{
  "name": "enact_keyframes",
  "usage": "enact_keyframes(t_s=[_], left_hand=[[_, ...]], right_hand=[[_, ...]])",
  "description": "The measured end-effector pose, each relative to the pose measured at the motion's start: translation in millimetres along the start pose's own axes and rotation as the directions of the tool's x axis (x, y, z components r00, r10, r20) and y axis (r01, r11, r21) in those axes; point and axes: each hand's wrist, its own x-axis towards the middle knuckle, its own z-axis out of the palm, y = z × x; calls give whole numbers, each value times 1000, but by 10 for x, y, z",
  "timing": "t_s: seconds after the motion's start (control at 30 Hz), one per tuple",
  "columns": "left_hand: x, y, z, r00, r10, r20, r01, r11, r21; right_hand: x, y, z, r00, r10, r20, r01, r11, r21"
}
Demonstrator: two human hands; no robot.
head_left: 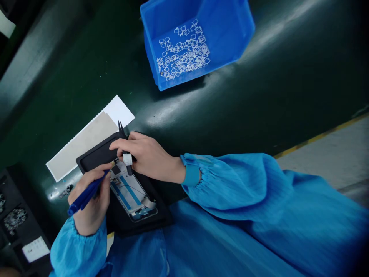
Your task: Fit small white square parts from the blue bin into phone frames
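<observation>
An opened phone frame (131, 192) with a white and blue interior lies on a black mat (98, 154). My left hand (89, 200) is closed round a blue pen-like tool (86, 194), its tip touching the top of the phone frame. My right hand (145, 156) is closed on black tweezers (124, 148) with a white band. It rests on the mat just above the phone, and the tweezer points stick out past my fingers. Both arms are in blue sleeves.
A blue bin (196, 38) holding several small white square frames stands at the far side of the dark green table (259, 96). A white and grey sheet (89, 138) lies beside the mat. Black trays with small parts (14, 219) sit at the left edge.
</observation>
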Motion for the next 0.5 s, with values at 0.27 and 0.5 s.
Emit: enact_keyframes(t_s=[0.27,0.5], left_hand=[[14,9,16,1000,20,10,-21,998,54],[66,52,2,997,67,33,-69,996,58]], right_hand=[[1,-1,-4,1000,17,5,-17,1000,-7],[2,-2,-3,1000,12,2,-12,1000,-1]])
